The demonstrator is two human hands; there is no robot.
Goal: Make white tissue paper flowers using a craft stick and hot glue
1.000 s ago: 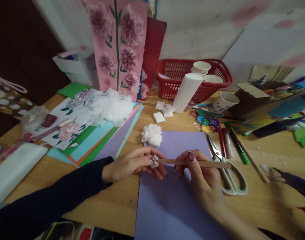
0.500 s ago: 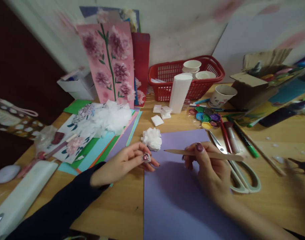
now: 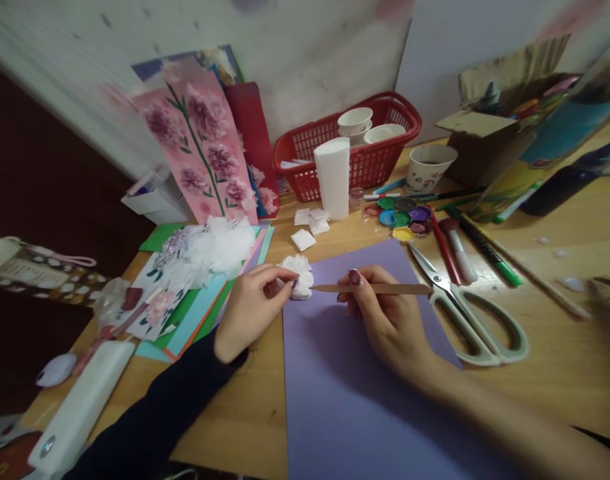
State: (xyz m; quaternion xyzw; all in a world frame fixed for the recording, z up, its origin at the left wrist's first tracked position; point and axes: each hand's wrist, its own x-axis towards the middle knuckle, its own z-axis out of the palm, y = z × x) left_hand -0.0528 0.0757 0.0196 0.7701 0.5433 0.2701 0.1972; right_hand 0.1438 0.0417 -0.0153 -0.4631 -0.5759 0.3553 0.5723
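Observation:
My left hand (image 3: 257,300) has its thumb and fingertips closed on the near left side of a ruffled white tissue-paper flower (image 3: 303,279). This flower sits at the upper left corner of a purple sheet of paper (image 3: 335,387), partly over its edge. In my right hand (image 3: 385,313) is a pencil (image 3: 392,289) with a pale wooden body, held level above the sheet. Its dark point faces left, close to the flower. Behind the flower lie several small folded white tissue squares (image 3: 303,240).
Scissors (image 3: 447,287) lie right of the sheet beside brushes and a green marker (image 3: 507,272). Paint pots (image 3: 402,217), a paper cup (image 3: 429,167) and a red basket (image 3: 305,183) stand behind. On the left are coloured papers (image 3: 199,313), loose tissue (image 3: 222,247) and a white glue gun-like device (image 3: 85,400).
My left hand has moved up to the tissue flower and closed its fingertips on it. The pencil in my right hand has come nearer the flower. The view has shifted and tilted slightly.

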